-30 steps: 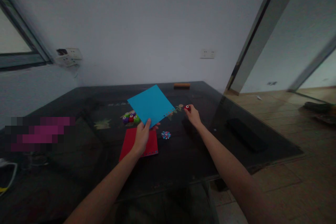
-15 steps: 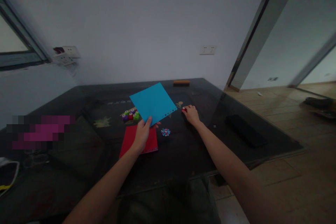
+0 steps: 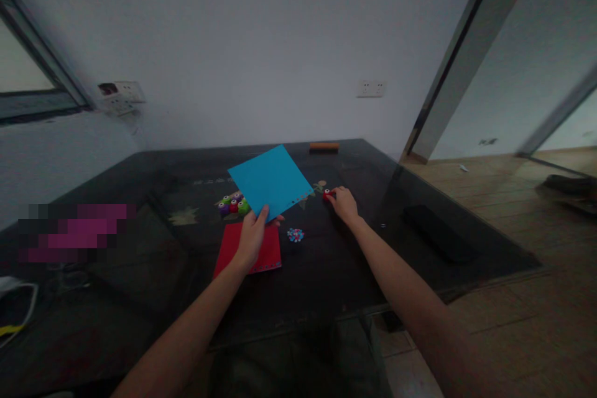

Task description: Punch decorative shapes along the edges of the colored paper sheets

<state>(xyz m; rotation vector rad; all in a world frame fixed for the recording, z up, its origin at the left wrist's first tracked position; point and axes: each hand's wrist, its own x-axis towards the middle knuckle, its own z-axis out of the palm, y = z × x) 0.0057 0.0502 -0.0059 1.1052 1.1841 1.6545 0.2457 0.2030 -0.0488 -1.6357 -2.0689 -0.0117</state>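
Note:
My left hand (image 3: 254, 236) is closed on a sheet of bright blue paper (image 3: 270, 180), thumb on top, and holds it tilted above the table. Small marks like holes run along the sheet's lower right edge. At the right, my right hand (image 3: 345, 204) has its fingertips on a small red one-eyed figure (image 3: 326, 195) at the table surface. A red sheet (image 3: 228, 247) with similar marks lies below my left hand and is partly covered by it. Several green, purple and red one-eyed figures (image 3: 234, 206) stand together left of the blue paper, which hides part of the group.
Between my hands lies a small pile of blue, red and white bits (image 3: 295, 235) on the dark table (image 3: 326, 280). A long black object (image 3: 436, 233) rests at the right, and a brown-orange bar (image 3: 324, 147) at the back edge by the wall.
My right fingers have shifted slightly, and more of the red figure shows. The blue paper stays in my left hand almost unmoved. The view has turned a little.

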